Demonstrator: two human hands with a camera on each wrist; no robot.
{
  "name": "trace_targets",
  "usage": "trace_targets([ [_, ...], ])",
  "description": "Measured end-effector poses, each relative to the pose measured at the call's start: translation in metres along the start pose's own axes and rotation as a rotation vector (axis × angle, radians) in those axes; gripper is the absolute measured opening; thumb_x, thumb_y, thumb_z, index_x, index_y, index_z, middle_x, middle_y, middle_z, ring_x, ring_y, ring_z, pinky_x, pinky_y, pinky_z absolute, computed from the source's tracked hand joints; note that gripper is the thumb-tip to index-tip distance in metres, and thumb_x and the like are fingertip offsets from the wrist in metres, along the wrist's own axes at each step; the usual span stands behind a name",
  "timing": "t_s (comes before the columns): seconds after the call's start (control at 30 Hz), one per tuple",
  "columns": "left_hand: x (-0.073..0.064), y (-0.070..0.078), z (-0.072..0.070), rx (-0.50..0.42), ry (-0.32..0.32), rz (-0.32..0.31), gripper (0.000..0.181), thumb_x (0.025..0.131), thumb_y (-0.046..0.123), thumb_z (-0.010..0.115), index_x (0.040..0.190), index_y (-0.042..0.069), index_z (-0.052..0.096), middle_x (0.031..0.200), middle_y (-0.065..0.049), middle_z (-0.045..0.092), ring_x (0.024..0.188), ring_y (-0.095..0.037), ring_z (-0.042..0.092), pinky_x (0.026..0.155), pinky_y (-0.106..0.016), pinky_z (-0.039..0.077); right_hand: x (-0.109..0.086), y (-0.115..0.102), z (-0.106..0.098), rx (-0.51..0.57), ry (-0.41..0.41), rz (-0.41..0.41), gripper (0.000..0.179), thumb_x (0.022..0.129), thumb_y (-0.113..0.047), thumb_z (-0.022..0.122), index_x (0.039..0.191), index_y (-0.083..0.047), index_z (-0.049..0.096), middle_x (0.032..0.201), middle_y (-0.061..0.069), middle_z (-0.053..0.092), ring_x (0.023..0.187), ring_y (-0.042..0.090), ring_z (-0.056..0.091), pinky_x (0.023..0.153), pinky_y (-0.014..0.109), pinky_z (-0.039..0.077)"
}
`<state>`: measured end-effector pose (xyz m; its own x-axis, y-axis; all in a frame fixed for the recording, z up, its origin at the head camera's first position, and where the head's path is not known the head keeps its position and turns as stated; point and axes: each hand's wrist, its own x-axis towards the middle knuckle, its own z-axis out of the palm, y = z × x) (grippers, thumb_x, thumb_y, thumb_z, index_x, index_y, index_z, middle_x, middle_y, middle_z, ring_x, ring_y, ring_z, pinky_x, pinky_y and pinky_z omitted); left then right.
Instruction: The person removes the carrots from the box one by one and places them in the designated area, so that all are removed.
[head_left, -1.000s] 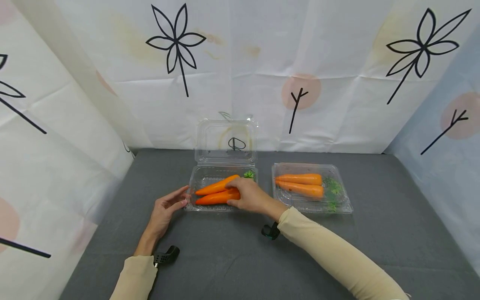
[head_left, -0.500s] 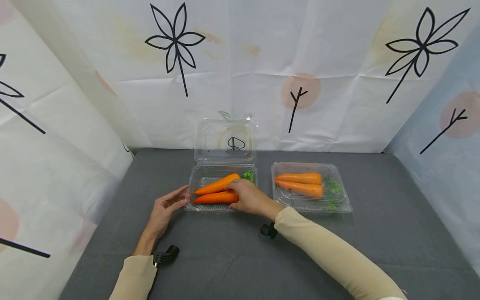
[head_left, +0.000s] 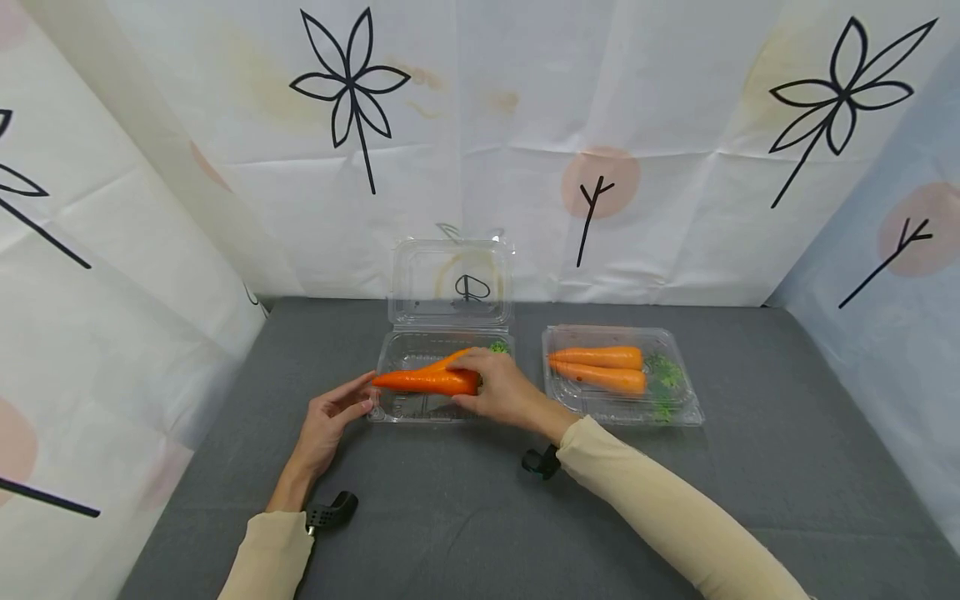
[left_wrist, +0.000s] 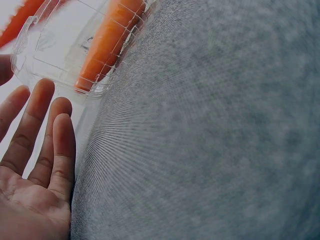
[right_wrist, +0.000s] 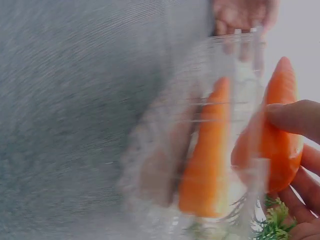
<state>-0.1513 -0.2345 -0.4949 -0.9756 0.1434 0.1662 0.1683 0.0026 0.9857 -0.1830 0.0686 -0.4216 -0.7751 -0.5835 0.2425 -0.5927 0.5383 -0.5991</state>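
Pinched between the thumb and fingers of my right hand (head_left: 504, 390) is an orange carrot (right_wrist: 280, 145), raised above the open clear plastic container (head_left: 405, 408). A second carrot (right_wrist: 207, 165) lies inside that container, partly covered by the held one in the head view. Green leafy tops (right_wrist: 275, 220) show by the right palm; the hand hides part of them. At the container's left end, my left hand (head_left: 330, 421) has its fingers extended, fingertips right at the rim, as the left wrist view (left_wrist: 37, 165) also has them.
The open container's clear lid (head_left: 452, 283) stands upright at its back. To the right is a closed clear container (head_left: 600, 408) with two carrots (head_left: 600, 369) and green tops. Patterned white cloth (head_left: 480, 108) walls the grey table (head_left: 435, 517) at the back and sides.
The front carrot has come up from the container floor in my right hand and shifted slightly back and left, overlapping the other carrot. My left hand has stayed in place.
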Motion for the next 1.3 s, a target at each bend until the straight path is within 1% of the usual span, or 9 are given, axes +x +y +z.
trace_targets([
  [0.2, 0.000, 0.000, 0.000, 0.008, 0.003, -0.010, 0.046, 0.098, 0.001, 0.065, 0.140, -0.012, 0.052, 0.107, 0.004, 0.072, 0.100, -0.008, 0.066, 0.087, -0.021, 0.052, -0.009, -0.012, -0.017, 0.148, 0.184, -0.086, 0.042, 0.082, -0.009, 0.086, 0.122, -0.004, 0.073, 0.121, 0.011, 0.069, 0.106, 0.026, 0.066, 0.088, 0.042, 0.056],
  [0.37, 0.001, 0.000, 0.000, 0.017, 0.008, -0.020, 0.046, 0.098, 0.002, 0.066, 0.140, -0.011, 0.053, 0.106, 0.002, 0.072, 0.100, -0.009, 0.066, 0.087, -0.021, 0.051, -0.024, -0.020, -0.036, 0.224, 0.298, -0.094, 0.044, 0.082, -0.011, 0.087, 0.123, -0.004, 0.073, 0.122, 0.010, 0.070, 0.108, 0.025, 0.066, 0.089, 0.041, 0.055],
  [0.47, 0.001, 0.000, 0.000, 0.019, 0.014, -0.028, 0.046, 0.098, 0.002, 0.066, 0.140, -0.011, 0.053, 0.106, 0.002, 0.072, 0.100, -0.009, 0.066, 0.088, -0.020, 0.051, -0.035, -0.020, -0.048, 0.249, 0.349, -0.075, 0.045, 0.081, -0.009, 0.087, 0.124, -0.002, 0.073, 0.121, 0.010, 0.070, 0.108, 0.026, 0.066, 0.088, 0.047, 0.054],
  [0.6, 0.001, -0.001, -0.001, 0.019, 0.010, -0.024, 0.046, 0.098, 0.002, 0.066, 0.141, -0.011, 0.053, 0.106, 0.002, 0.072, 0.101, -0.009, 0.066, 0.089, -0.020, 0.051, -0.054, -0.018, -0.064, 0.273, 0.423, -0.024, 0.045, 0.081, -0.003, 0.085, 0.124, -0.002, 0.072, 0.121, 0.011, 0.070, 0.106, 0.026, 0.065, 0.083, 0.047, 0.055],
  [0.7, 0.001, -0.002, -0.001, 0.015, 0.000, -0.012, 0.046, 0.098, 0.002, 0.066, 0.141, -0.011, 0.053, 0.106, 0.001, 0.072, 0.102, -0.009, 0.066, 0.090, -0.020, 0.051, -0.070, -0.013, -0.075, 0.288, 0.491, 0.012, 0.045, 0.081, 0.002, 0.084, 0.124, -0.002, 0.073, 0.121, 0.011, 0.070, 0.105, 0.022, 0.065, 0.081, 0.036, 0.056],
  [0.83, 0.001, -0.001, -0.001, 0.016, -0.007, -0.008, 0.046, 0.098, 0.002, 0.066, 0.141, -0.010, 0.053, 0.107, 0.001, 0.072, 0.103, -0.009, 0.066, 0.091, -0.020, 0.051, -0.091, -0.003, -0.088, 0.318, 0.574, -0.003, 0.046, 0.080, 0.011, 0.080, 0.123, 0.002, 0.072, 0.120, 0.017, 0.069, 0.104, 0.018, 0.064, 0.082, 0.024, 0.054],
  [0.93, 0.001, -0.001, -0.001, 0.019, -0.007, -0.013, 0.046, 0.098, 0.002, 0.066, 0.141, -0.010, 0.053, 0.107, 0.001, 0.072, 0.103, -0.009, 0.066, 0.092, -0.020, 0.050, -0.106, 0.004, -0.099, 0.336, 0.628, -0.024, 0.046, 0.078, 0.018, 0.077, 0.122, 0.006, 0.071, 0.118, 0.020, 0.069, 0.104, 0.017, 0.064, 0.085, 0.022, 0.054],
  [1.17, 0.001, -0.001, -0.001, 0.016, -0.013, -0.020, 0.046, 0.099, 0.002, 0.065, 0.141, -0.010, 0.052, 0.108, 0.001, 0.072, 0.104, -0.008, 0.065, 0.092, -0.020, 0.050, -0.150, 0.020, -0.126, 0.347, 0.729, 0.024, 0.045, 0.078, 0.023, 0.074, 0.122, 0.013, 0.067, 0.117, 0.008, 0.070, 0.104, 0.015, 0.065, 0.089, 0.019, 0.052],
  [1.3, 0.001, -0.001, 0.000, 0.017, 0.001, -0.032, 0.047, 0.098, 0.003, 0.066, 0.141, -0.009, 0.053, 0.107, 0.001, 0.072, 0.104, -0.009, 0.066, 0.092, -0.020, 0.050, -0.172, 0.029, -0.139, 0.297, 0.774, 0.114, 0.044, 0.079, 0.024, 0.072, 0.122, 0.015, 0.066, 0.114, 0.001, 0.070, 0.101, 0.012, 0.067, 0.089, 0.016, 0.051],
])
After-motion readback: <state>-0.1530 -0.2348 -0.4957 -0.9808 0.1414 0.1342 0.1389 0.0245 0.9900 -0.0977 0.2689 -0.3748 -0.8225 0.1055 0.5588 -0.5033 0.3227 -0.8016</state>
